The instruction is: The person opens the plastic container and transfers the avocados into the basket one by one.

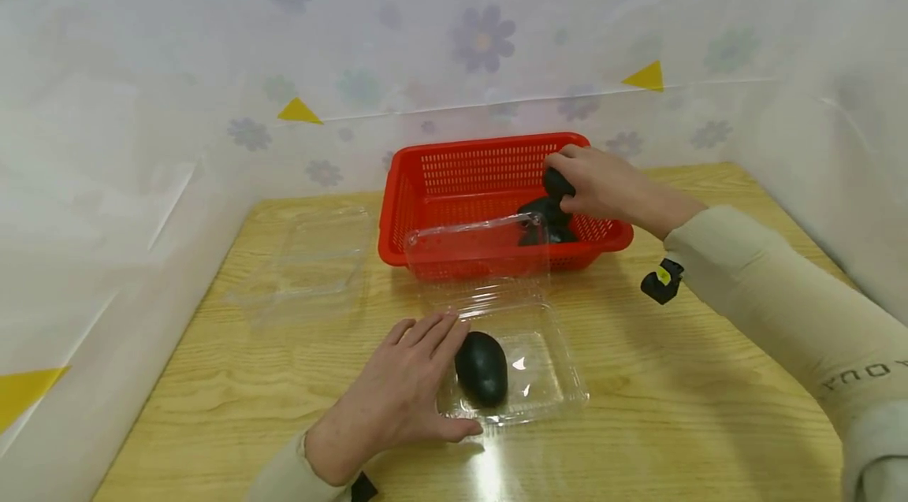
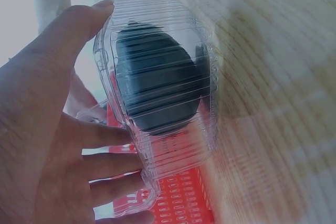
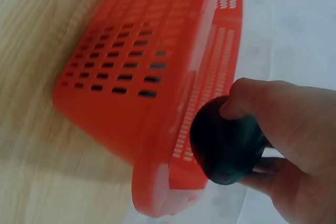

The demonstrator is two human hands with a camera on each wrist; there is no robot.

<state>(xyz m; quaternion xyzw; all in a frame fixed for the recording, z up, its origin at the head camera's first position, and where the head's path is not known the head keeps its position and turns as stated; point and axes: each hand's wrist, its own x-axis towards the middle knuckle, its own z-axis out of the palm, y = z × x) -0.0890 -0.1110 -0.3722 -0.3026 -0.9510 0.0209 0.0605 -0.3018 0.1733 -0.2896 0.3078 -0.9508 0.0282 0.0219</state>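
My right hand (image 1: 596,179) grips a dark avocado (image 1: 558,184) above the right end of a red plastic basket (image 1: 489,146). In the right wrist view, the thumb and fingers are round the avocado (image 3: 223,142) near the basket rim (image 3: 181,87). Beneath that hand, more dark avocados (image 1: 545,210) lie inside the basket. My left hand (image 1: 397,384) rests with extended fingers and spread thumb along the left side of a clear plastic clamshell box (image 1: 546,360). One avocado (image 1: 482,368) lies in its base, near those fingers. The box's lid (image 1: 475,250) stands raised before the basket.
Another clear clamshell box (image 1: 312,258) lies on the wooden table (image 1: 624,439) left of the basket. Flower-patterned sheeting (image 1: 426,21) encloses the back and sides, with yellow triangles (image 1: 647,77) on it. A black wrist device (image 1: 663,281) hangs below the right sleeve.
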